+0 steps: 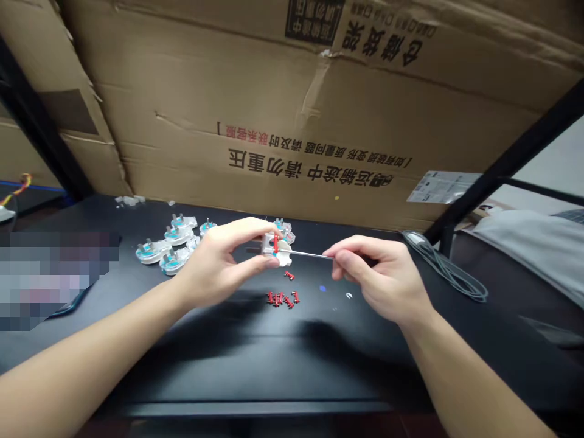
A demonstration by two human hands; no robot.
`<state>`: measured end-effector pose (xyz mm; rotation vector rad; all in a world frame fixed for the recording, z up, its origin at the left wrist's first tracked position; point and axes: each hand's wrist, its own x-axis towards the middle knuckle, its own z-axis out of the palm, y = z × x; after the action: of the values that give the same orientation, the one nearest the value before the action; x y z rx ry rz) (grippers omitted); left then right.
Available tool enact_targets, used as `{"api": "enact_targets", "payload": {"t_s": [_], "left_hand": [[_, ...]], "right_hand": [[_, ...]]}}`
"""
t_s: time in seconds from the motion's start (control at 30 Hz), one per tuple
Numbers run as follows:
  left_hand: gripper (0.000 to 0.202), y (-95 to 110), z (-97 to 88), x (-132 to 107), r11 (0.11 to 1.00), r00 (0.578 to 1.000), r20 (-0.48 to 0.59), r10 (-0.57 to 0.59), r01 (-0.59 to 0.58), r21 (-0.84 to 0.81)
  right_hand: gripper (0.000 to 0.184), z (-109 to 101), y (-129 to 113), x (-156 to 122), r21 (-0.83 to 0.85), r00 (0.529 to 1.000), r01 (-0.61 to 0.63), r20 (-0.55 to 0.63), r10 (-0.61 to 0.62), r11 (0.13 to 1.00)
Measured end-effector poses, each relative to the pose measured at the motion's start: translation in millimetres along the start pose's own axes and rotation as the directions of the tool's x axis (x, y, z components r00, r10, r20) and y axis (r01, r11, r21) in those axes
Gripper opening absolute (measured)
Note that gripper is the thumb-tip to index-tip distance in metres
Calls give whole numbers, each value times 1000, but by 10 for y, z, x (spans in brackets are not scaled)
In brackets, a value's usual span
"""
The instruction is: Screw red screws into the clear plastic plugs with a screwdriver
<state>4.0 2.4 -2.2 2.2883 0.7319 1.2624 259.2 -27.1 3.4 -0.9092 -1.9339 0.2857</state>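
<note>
My left hand [228, 255] pinches a clear and white electrical plug [268, 244] between thumb and fingers, its prongs pointing left. A small red clip [275, 244] sits at the plug's open side. My right hand [378, 271] is closed around a thin metal rod [308, 253] that looks like a screwdriver shaft; any handle is hidden in the fingers. The rod's far tip reaches the red clip. Below the plug, several red clips with metal ends [279, 298] lie in a loose group on the black table [283, 359], and one more red clip [289, 275] lies nearer the plug.
More clear plugs with blue inserts [172, 260] stand on the left, some partly behind my left hand. A coiled grey cable [449, 267] lies at right. Cardboard [255, 91] walls the back between black frame posts [506, 161]. Small scraps [349, 295] dot the table.
</note>
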Motion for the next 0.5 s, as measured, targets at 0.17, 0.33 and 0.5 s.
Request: {"api": "enact_targets", "payload": {"t_s": [0.17, 0.33, 0.5], "left_hand": [[20, 5, 7, 1, 982, 988, 99, -115, 128, -138], [27, -56, -50, 0, 985, 986, 69, 150, -155, 77], [21, -30, -56, 22, 997, 989, 134, 57, -63, 46]], "right_hand": [[20, -30, 7, -10, -271, 889, 424, -57, -454, 864], [14, -3, -29, 23, -30, 989, 23, 145, -19, 999], [10, 18, -9, 24, -165, 973, 231, 17, -232, 959]]}}
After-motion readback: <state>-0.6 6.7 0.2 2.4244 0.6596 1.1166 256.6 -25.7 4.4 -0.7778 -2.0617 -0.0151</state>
